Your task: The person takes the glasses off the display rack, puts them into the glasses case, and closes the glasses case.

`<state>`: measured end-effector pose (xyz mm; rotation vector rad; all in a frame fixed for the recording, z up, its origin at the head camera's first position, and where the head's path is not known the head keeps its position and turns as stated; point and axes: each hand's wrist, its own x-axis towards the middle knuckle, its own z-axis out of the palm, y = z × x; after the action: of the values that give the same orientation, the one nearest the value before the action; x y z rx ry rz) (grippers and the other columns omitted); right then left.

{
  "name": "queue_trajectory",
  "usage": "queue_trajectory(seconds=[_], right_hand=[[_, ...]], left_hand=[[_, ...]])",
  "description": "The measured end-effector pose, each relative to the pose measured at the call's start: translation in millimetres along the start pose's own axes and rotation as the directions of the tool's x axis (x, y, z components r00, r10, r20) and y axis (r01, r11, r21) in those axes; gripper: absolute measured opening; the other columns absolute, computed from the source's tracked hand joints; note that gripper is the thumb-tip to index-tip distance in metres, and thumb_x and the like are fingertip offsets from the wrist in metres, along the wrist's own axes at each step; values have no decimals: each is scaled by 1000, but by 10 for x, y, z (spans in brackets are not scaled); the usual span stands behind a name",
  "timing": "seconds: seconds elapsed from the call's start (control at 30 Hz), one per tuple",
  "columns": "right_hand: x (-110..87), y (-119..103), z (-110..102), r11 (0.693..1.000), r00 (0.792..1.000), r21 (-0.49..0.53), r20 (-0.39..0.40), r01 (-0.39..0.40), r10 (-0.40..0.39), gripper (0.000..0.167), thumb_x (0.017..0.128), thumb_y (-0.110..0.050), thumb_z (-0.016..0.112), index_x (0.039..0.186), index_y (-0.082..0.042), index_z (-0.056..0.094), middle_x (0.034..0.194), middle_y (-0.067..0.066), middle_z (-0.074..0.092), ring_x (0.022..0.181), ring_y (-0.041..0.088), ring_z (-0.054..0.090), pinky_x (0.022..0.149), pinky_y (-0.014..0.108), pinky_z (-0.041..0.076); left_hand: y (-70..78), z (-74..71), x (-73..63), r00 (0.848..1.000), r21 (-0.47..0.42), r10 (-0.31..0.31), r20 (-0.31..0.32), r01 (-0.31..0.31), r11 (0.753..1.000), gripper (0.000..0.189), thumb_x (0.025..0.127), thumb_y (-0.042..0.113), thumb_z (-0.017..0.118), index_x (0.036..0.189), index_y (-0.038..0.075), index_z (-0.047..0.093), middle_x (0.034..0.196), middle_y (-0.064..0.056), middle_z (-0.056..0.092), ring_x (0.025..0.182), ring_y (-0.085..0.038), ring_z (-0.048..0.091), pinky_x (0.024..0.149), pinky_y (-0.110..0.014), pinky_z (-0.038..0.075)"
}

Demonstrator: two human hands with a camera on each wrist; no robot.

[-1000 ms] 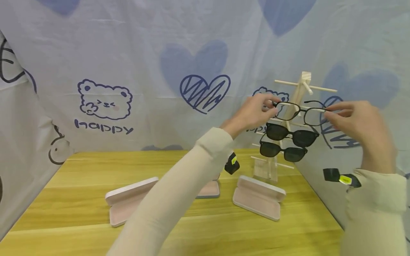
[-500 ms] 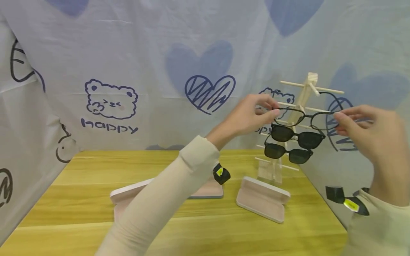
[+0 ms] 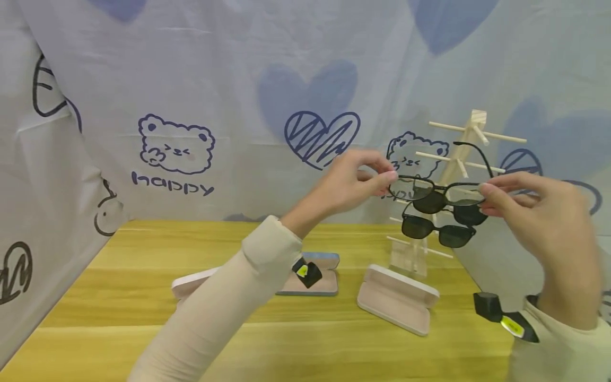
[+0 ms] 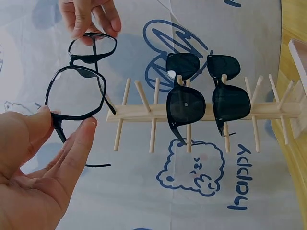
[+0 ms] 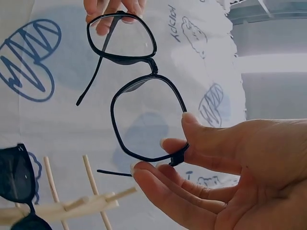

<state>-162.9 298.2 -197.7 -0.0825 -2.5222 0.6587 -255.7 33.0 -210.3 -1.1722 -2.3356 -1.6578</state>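
Black-framed eyeglasses (image 3: 441, 187) with clear lenses are held up in front of the wooden rack. My left hand (image 3: 350, 180) pinches their left end between thumb and fingers. At the opposite end, my right hand (image 3: 539, 207) grips the frame near the hinge. Both temples are unfolded, as the right wrist view shows. Behind and below them, two pairs of sunglasses hang on the rack's pegs. The upper sunglasses (image 4: 186, 105) are partly covered by the eyeglasses in the head view; the lower sunglasses (image 3: 438, 233) show fully there.
The wooden display rack (image 3: 414, 259) stands at the table's back right, its upper pegs bare. An open glasses case (image 3: 398, 300) lies before it. Another open case (image 3: 329, 289) sits mid-table, and a third case (image 3: 195, 281) is mostly behind my left sleeve. A printed cloth (image 3: 248, 185) hangs behind.
Both hands have drawn the eyeglasses down and away from the rack's upper pegs, so they now overlap the upper sunglasses. The head view has turned slightly left.
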Motion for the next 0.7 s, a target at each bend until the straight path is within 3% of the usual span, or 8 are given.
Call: queue_trajectory(seconds=[0.07, 0.13, 0.23, 0.33, 0.4, 0.5, 0.7], right_hand=[[-15, -25, 45, 1000, 1000, 25, 6, 13, -13, 45, 105, -39, 60, 125, 1, 69, 104, 30, 76, 60, -32, 45, 87, 67, 50], [-26, -49, 96, 999, 999, 35, 15, 27, -28, 43, 104, -39, 61, 123, -1, 71, 104, 28, 76, 61, -32, 46, 88, 66, 51], [-32, -78, 183, 996, 998, 67, 39, 55, -57, 40, 103, -38, 64, 120, -4, 73, 103, 25, 77, 63, -29, 51, 81, 39, 59], [-42, -113, 300, 991, 994, 96, 55, 93, -99, 35, 102, -35, 66, 116, -4, 74, 100, 23, 79, 65, -23, 58, 69, 9, 49], [-49, -135, 390, 986, 990, 116, 65, 118, -126, 32, 102, -33, 66, 113, -4, 75, 98, 22, 79, 67, -16, 63, 64, 2, 44], [-60, -174, 525, 982, 985, 132, 89, 137, -149, 31, 103, -33, 65, 111, -4, 76, 97, 20, 79, 71, -4, 70, 61, 10, 49], [-98, -209, 765, 969, 978, 208, 133, 131, -161, 29, 102, -32, 66, 111, -5, 76, 99, 18, 80, 77, 13, 78, 75, 30, 62]], left_hand=[[-29, -29, -53, 1000, -7, 12, -20, -12, 1000, 14, 103, 15, 64, 105, 4, 72, 109, -11, 68, 88, -16, 77, 82, -24, 62], [-61, -63, -111, 999, -14, 17, -39, -17, 1000, 12, 103, 13, 64, 103, 3, 72, 108, -12, 68, 87, -17, 78, 82, -25, 63], [-107, -127, -203, 998, -10, 1, -61, -2, 1000, 12, 102, 13, 65, 103, 3, 72, 107, -13, 68, 86, -19, 78, 81, -26, 63], [-161, -199, -304, 997, 13, -26, -79, 27, 1000, 14, 103, 15, 65, 106, 4, 73, 110, -12, 68, 87, -19, 78, 84, -29, 63], [-203, -246, -370, 995, 23, -42, -89, 44, 999, 15, 103, 15, 66, 108, 4, 73, 111, -12, 69, 88, -20, 78, 86, -32, 62], [-272, -309, -473, 991, 42, -84, -106, 89, 995, 17, 102, 19, 66, 109, 6, 74, 113, -10, 70, 88, -19, 78, 85, -36, 62], [-416, -384, -666, 979, 65, -161, -125, 170, 983, 18, 101, 28, 68, 107, 12, 75, 117, -7, 74, 90, -17, 78, 79, -35, 60]])
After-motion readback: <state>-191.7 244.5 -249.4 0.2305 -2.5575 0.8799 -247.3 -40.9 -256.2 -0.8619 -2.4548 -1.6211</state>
